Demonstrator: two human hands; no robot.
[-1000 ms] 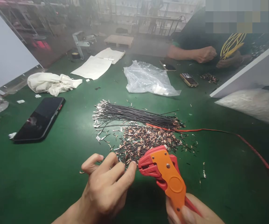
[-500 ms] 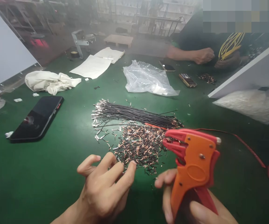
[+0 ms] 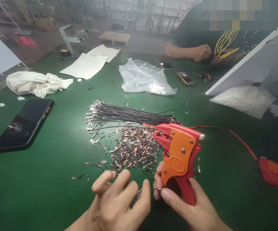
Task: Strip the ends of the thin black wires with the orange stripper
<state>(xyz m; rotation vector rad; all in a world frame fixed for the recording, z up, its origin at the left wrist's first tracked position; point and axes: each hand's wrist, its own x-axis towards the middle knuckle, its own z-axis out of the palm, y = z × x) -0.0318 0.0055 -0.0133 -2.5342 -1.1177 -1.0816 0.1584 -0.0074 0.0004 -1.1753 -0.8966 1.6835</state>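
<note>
My right hand (image 3: 194, 205) grips a red and orange wire stripper (image 3: 179, 149), its jaws pointing left. That hand's thumb and forefinger also pinch the copper end of a short black wire (image 3: 154, 189). The wire's other end runs into the curled fingers of my left hand (image 3: 121, 205), whose thumb is hidden. Just beyond both hands spreads a pile of short wire offcuts (image 3: 134, 147) with bare copper ends. Behind it lies a bundle of black wires (image 3: 131, 114) with silvery terminals at the left.
At left are a phone (image 3: 24, 125) and a white cloth (image 3: 37, 84). Further back lie paper sheets (image 3: 83, 65) and a clear plastic bag (image 3: 146, 77). A red cord (image 3: 216, 127) leads to another red-orange tool (image 3: 276, 173). Across the table, a person's hand (image 3: 201, 53) is near yellow wires (image 3: 225, 43).
My right hand has moved left with the stripper, closing in on my left hand, and its thumb and forefinger now pinch the wire end. The view has shifted slightly right.
</note>
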